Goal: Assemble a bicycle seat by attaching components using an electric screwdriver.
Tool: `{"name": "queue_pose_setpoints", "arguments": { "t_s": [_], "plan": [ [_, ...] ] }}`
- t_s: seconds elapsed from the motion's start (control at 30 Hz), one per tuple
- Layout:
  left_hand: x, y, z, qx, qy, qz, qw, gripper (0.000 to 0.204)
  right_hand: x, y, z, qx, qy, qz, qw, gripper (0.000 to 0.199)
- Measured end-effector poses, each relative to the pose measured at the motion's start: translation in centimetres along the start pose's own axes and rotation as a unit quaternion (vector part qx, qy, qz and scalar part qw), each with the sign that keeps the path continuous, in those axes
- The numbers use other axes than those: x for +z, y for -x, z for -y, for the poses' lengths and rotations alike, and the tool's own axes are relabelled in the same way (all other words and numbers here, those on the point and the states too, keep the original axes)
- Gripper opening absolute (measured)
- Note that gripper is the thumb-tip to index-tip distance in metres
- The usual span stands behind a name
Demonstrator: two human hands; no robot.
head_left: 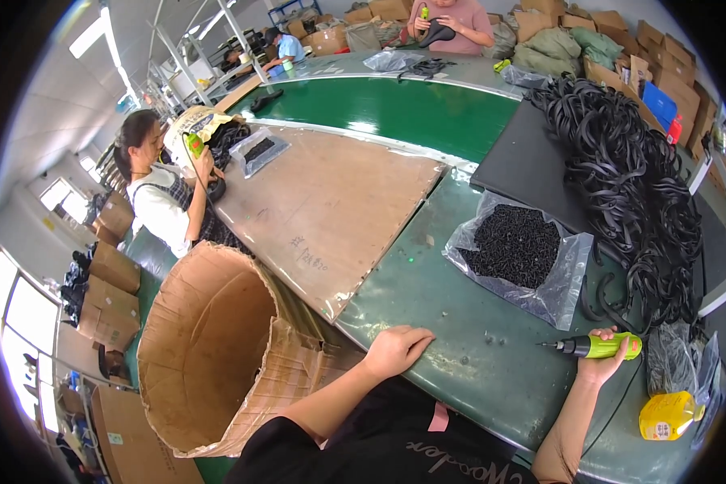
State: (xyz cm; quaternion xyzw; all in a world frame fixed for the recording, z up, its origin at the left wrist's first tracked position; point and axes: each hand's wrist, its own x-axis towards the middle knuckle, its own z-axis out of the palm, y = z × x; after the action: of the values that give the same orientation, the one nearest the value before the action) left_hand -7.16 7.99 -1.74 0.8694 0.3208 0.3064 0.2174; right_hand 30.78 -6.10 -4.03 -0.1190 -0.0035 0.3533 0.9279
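At the right, my right hand (599,368) is wrapped round a lime-green electric screwdriver (609,346) with a black nose. Its thin bit points left, just above the green tabletop (460,379), and a dark cord runs down from it. My left hand (397,351) rests on the table's near edge, fingers laid over the surface, with nothing in it. Beyond both hands lies an opened clear plastic bag (569,302) heaped with small black screws (516,246). Curved black rubbery strips (609,298) lie between the bag and the screwdriver.
A big pile of black strips (621,153) covers the right side. A yellow bottle (665,416) stands near the lower right. Left of me is a large open cardboard box (210,355). Across a brown board (323,202), a co-worker (165,189) holds a green screwdriver; a green conveyor belt (395,113) runs behind.
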Motion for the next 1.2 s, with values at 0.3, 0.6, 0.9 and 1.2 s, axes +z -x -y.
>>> {"name": "queue_pose_setpoints", "arguments": {
  "t_s": [0.3,0.6,0.9,1.2],
  "plan": [
    [0.1,0.5,0.5,-0.005,0.001,-0.007,1.0,0.007,-0.1,-0.1,-0.4,0.002,0.007,-0.012,1.0,0.028],
    [-0.3,-0.2,0.1,0.007,0.009,0.012,1.0,0.01,-2.0,-1.4,1.3,0.006,0.021,0.009,1.0,0.032],
    [-0.3,0.5,0.1,0.013,0.017,-0.014,1.0,0.011,-2.0,-1.3,1.2,0.003,0.037,0.01,0.999,0.032],
    [-0.4,0.2,0.0,0.016,0.024,-0.019,0.999,0.012,-2.6,-2.0,1.9,0.023,0.02,0.017,0.999,0.03]
  ]
}}
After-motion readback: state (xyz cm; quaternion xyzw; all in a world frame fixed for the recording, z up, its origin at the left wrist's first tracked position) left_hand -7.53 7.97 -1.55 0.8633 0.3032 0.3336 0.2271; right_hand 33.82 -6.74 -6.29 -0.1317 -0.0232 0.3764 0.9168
